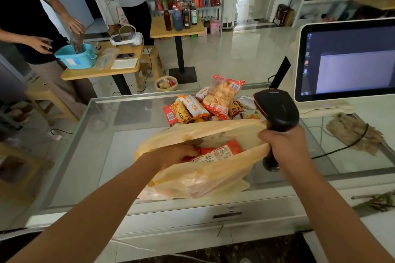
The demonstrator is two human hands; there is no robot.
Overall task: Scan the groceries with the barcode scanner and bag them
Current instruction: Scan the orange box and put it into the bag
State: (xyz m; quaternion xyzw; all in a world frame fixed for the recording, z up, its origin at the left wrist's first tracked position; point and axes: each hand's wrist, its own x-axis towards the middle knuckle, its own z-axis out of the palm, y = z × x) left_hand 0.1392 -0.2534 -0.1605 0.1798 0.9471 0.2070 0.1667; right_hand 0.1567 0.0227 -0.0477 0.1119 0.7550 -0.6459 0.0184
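Over the glass-topped desk (106, 145), the person's left hand (179, 153) reaches into the mouth of a pale yellow plastic bag (203, 179). Its fingers are bent down over the left end of an orange packet (215, 151) and hold it there. The packet lies inside the bag with its long side running left to right, tipped a little upward at the right, printed label up. The bag slumps on the desk near the front edge, and its mouth gapes upward.

Behind the bag, touching its far rim, a pile of snack packets (205, 104) lies heaped on the glass, with a see-through packet of round crackers on top.

Further right, the right hand (284, 145) is closed tight around the handle of a black scanner (277, 109), and the bag's right-hand rim is bunched against that same grip. The scanner stands nearly upright, head high and leaning away, handle end low and nearer the person. Its nose turns left toward the pile. A black cable trails off to the right across the glass.

At the far right, a white-framed screen (350, 60) stands on the desk, and a brownish rag (352, 132) lies in front of it.
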